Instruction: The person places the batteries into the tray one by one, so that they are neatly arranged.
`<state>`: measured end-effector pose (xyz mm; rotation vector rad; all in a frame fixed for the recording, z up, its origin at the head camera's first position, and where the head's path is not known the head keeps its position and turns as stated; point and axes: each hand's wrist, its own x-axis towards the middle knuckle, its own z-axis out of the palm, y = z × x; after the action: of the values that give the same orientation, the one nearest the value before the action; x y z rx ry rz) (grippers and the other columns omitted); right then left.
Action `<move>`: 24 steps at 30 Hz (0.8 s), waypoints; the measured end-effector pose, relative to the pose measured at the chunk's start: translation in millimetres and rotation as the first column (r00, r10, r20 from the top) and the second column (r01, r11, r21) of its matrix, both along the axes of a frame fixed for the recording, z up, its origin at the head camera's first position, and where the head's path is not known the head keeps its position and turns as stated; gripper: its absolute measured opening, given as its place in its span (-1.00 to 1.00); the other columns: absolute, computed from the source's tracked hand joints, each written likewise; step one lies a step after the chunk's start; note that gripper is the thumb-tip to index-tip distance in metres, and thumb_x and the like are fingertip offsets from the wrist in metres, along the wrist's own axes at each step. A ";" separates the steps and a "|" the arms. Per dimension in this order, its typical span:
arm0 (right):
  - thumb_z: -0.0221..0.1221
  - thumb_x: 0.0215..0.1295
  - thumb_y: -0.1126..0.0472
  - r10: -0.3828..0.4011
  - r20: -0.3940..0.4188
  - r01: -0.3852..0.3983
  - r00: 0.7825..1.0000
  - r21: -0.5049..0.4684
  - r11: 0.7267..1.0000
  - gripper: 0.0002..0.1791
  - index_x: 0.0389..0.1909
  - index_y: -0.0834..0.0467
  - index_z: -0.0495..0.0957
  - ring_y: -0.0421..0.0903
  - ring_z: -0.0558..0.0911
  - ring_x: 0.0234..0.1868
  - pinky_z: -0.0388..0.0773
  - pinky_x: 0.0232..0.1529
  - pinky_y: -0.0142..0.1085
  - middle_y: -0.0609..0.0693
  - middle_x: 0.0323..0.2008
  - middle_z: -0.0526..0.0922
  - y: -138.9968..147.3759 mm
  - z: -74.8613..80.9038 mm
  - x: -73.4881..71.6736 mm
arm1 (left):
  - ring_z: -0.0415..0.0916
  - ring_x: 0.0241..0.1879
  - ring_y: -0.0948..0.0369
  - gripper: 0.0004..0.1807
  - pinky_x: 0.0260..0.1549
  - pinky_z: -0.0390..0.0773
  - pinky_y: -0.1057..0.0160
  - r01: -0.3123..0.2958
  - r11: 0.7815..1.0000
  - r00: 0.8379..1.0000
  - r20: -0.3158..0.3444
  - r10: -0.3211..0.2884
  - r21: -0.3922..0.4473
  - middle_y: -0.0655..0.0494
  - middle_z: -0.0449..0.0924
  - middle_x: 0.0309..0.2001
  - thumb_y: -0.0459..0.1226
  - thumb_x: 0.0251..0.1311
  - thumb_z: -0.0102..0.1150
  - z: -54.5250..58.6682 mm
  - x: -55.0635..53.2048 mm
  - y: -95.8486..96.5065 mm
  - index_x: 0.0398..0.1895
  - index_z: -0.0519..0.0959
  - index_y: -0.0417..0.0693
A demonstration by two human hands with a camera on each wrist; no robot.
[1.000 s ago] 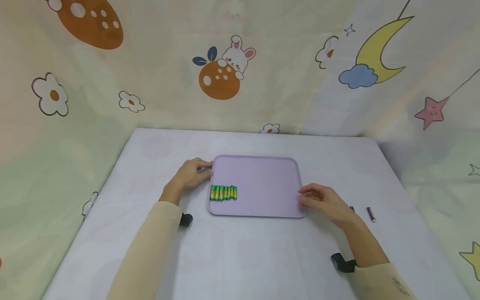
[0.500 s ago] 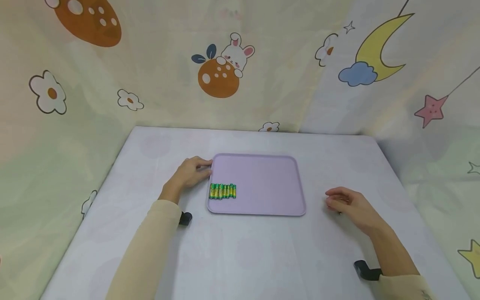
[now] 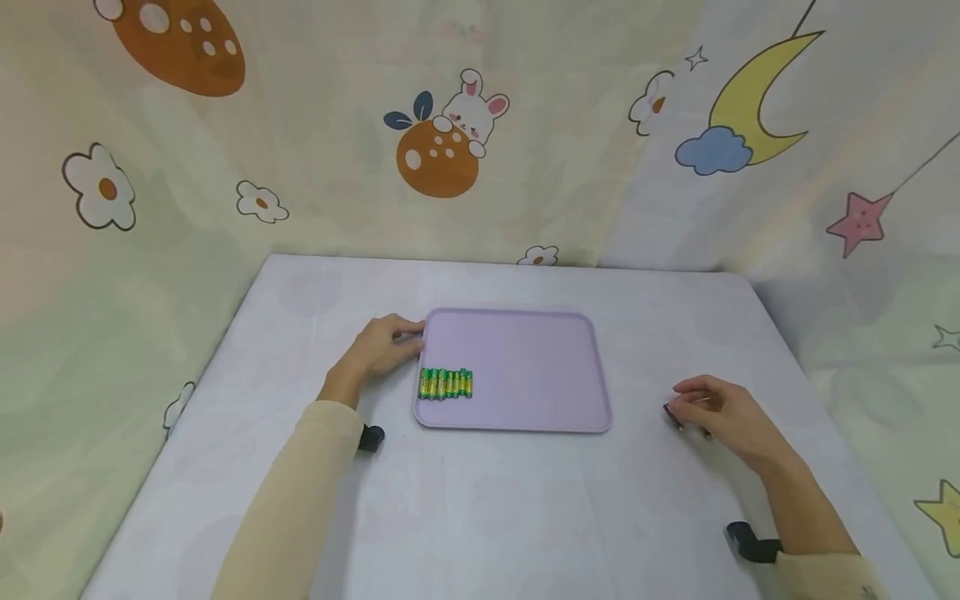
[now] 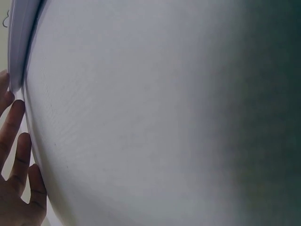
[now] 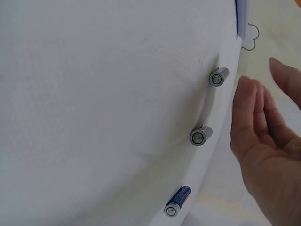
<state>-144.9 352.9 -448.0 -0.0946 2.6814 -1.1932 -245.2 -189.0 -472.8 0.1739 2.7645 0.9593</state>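
Note:
A light purple tray (image 3: 532, 367) lies on the table, with a row of several green-and-yellow batteries (image 3: 446, 383) side by side at its left edge. My left hand (image 3: 378, 346) touches the tray's left rim with its fingertips; in the left wrist view the fingers are fairly straight beside the tray edge (image 4: 21, 42). Right of the tray, my right hand (image 3: 723, 412) hovers over loose batteries, thumb apart from the fingers and nothing between them. The right wrist view shows a blue battery (image 5: 178, 200), a middle battery (image 5: 201, 135) and a far battery (image 5: 218, 76), spaced apart.
The white-covered table (image 3: 495, 517) ends at the back against a cartoon-print curtain (image 3: 555, 167). Black wrist mounts show at the left wrist (image 3: 371, 437) and at the right wrist (image 3: 753, 546). In the head view, the right hand partly hides the loose batteries.
My right hand has left the tray's right rim and moved right, over the loose batteries. My left hand and the tray stay where they were.

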 end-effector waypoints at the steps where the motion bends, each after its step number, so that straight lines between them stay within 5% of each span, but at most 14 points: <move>1: 0.29 0.44 0.05 0.002 -0.005 -0.001 1.000 0.020 1.000 -0.53 0.18 0.28 0.52 -0.14 0.62 -0.26 0.58 -0.40 -0.30 0.16 -0.07 0.67 -0.6 -0.5 -0.8 | 0.39 0.37 -0.11 -0.48 0.38 0.39 -0.17 -0.001 1.000 1.000 0.001 0.001 0.000 -0.01 0.50 0.35 -0.04 0.40 0.23 0.0 0.3 0.2 0.40 0.52 0.15; 13: 0.44 0.26 0.08 0.030 0.011 -0.032 0.999 0.184 0.982 -0.51 0.06 0.30 0.58 -0.05 0.64 -0.15 0.59 -0.27 -0.33 0.09 -0.14 0.71 -10.4 -7.9 -9.5 | 0.39 0.36 -0.08 -0.48 0.38 0.38 -0.16 -0.001 1.000 1.000 0.008 0.001 -0.004 0.00 0.51 0.35 -0.04 0.40 0.23 0.5 0.2 2.5 0.40 0.52 0.16; 24: 0.35 0.29 0.15 0.040 0.006 -0.040 0.999 0.266 0.963 -0.76 -0.14 0.21 0.65 -0.10 0.59 -0.28 0.53 -0.28 -0.26 -0.04 -0.34 0.66 -23.7 -10.4 -9.7 | 0.41 0.35 -0.10 -0.48 0.37 0.40 -0.15 0.000 1.000 1.000 -0.006 0.000 -0.006 -0.02 0.52 0.34 -0.04 0.39 0.24 -0.1 -1.4 1.7 0.39 0.53 0.15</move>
<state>-154.5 329.3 -458.4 -0.1064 2.7955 -0.8112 -246.6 -187.3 -472.9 0.1762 2.7729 0.9522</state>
